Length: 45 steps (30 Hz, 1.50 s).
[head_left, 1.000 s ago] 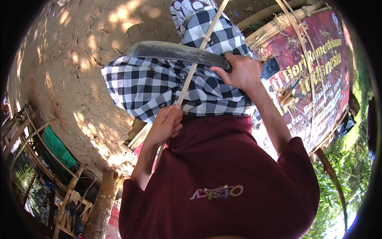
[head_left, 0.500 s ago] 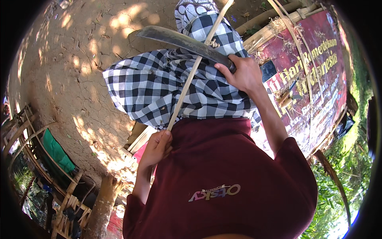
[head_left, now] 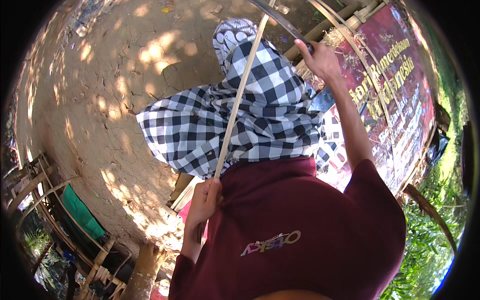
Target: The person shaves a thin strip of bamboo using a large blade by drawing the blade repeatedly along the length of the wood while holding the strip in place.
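A long, pale strip, apparently split bamboo (head_left: 239, 97), slants up and away across my lap. Its near end is pinched in my left hand (head_left: 205, 199), close to my waist. My right hand (head_left: 322, 61) is wrapped round the handle of a machete (head_left: 280, 19), out beyond my knee. The dark blade lies across the strip near its far end, and its tip runs out of the picture at the top. Whether the edge bites into the strip I cannot tell. Under the strip is the black-and-white checked cloth (head_left: 195, 125) over my legs.
To my right, a dark red printed banner (head_left: 395, 80) lies with thin shavings and bent bamboo strips (head_left: 360, 42) on it. Dry, cracked earth (head_left: 115, 100) spreads to the left. At lower left stand a bamboo frame (head_left: 45, 200), a green sheet (head_left: 82, 212) and a wooden post (head_left: 142, 272).
My right hand and the machete have moved up and away along the strip, from mid-length toward its far end. My left hand keeps its grip near my waist. The view has shifted slightly.
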Tool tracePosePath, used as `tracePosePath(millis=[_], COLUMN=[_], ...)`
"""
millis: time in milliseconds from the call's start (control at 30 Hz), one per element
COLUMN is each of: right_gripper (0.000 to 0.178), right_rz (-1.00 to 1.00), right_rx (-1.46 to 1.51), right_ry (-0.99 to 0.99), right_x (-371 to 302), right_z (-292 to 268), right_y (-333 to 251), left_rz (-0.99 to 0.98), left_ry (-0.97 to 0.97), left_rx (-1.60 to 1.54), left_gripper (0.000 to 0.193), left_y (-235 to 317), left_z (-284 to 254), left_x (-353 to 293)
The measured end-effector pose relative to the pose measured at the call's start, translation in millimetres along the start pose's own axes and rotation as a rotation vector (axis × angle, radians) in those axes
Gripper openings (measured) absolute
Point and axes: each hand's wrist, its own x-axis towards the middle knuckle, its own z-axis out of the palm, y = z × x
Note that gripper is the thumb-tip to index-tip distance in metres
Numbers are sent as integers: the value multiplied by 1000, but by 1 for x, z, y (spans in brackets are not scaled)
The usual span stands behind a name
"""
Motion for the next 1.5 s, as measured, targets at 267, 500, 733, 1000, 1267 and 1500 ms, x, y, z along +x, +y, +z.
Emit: tracePosePath(millis=[267,500,733,1000,1267,1500], right_gripper=[57,49,54,71,52,42], right_rz=[-242,-702,-893,-156,-46,-403], right_rx=[137,318,287,201,506,436], right_ry=[-93,-194,-44,-38,120,0], right_x=[-48,-112,-113,-29,-11,-76], right_z=[-13,20,23,23,7,20], right_y=[-47,-110,-113,-94,-18,-93], left_rz=[118,164,85,29,94,279], left_ry=[-105,-99,-241,-238,-225,88], left_rx=[-97,-267,-443,-582,-614,-302], left_gripper=[39,37,32,45,46,44], left_y=[34,70,66,54,13,67], left_z=[2,15,14,-6,-17,4], left_x=[29,72,65,36,21,62])
